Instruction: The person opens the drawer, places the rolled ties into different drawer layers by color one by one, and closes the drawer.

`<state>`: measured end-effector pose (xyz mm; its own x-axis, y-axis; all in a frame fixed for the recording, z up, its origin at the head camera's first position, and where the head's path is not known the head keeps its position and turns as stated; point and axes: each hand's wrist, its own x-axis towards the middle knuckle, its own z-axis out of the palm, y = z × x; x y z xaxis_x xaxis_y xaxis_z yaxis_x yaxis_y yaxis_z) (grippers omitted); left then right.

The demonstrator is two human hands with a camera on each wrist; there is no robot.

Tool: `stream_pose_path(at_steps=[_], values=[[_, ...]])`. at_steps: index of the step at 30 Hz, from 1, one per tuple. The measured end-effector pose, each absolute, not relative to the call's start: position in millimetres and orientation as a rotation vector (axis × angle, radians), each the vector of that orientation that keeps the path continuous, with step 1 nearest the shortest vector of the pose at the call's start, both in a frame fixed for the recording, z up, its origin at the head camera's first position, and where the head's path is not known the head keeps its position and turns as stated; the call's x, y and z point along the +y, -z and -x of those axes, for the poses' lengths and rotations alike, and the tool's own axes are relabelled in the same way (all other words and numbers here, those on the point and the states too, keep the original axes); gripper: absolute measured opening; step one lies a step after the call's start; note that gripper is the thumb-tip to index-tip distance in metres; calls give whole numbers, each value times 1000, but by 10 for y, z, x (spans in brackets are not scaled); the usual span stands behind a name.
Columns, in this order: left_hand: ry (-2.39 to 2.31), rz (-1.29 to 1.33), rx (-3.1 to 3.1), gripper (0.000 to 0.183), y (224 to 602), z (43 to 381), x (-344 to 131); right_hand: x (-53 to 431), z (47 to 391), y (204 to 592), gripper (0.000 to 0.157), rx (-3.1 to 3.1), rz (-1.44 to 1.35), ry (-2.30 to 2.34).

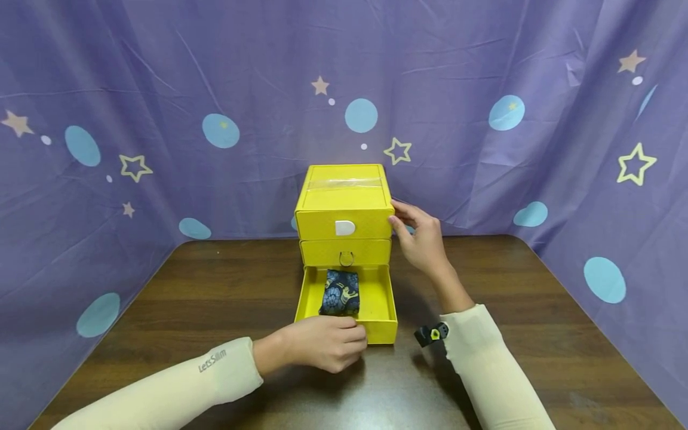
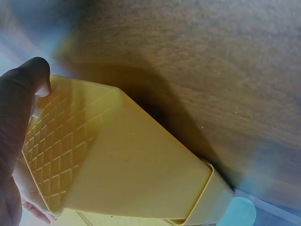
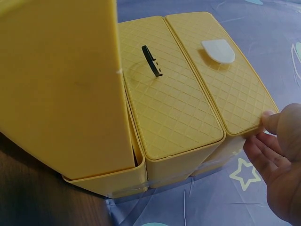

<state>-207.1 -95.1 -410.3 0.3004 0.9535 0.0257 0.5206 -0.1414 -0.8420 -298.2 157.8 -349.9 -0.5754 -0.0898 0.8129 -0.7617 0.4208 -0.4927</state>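
Note:
A yellow three-tier drawer unit [image 1: 344, 225] stands on the table with its bottom drawer [image 1: 380, 331] pulled out. Inside that drawer lies a dark blue patterned cloth bundle [image 1: 341, 292]. My left hand [image 1: 328, 343] is at the drawer's front panel, fingers curled; the left wrist view has the thumb [image 2: 35, 77] against the edge of the textured front. What the fingertips hold there is partly hidden. With the thumb on the front and the fingers along the side, my right hand [image 1: 421, 236] grips the unit's upper right corner.
The top drawer has a white tab [image 1: 345, 227], the middle one a dark ring pull [image 1: 346, 258]. Clear tape [image 1: 344, 183] crosses the unit's top. Behind the brown wooden table [image 1: 226, 286] hangs a purple curtain [image 1: 269, 60] with stars and blue dots.

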Motion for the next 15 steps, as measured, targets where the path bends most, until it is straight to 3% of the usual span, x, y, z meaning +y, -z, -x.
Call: stream_pose_path(at_steps=[15], values=[[-708, 1790, -1326, 35, 4100, 2117, -931, 1571, 2986, 3501, 35, -1942, -721, -1172]])
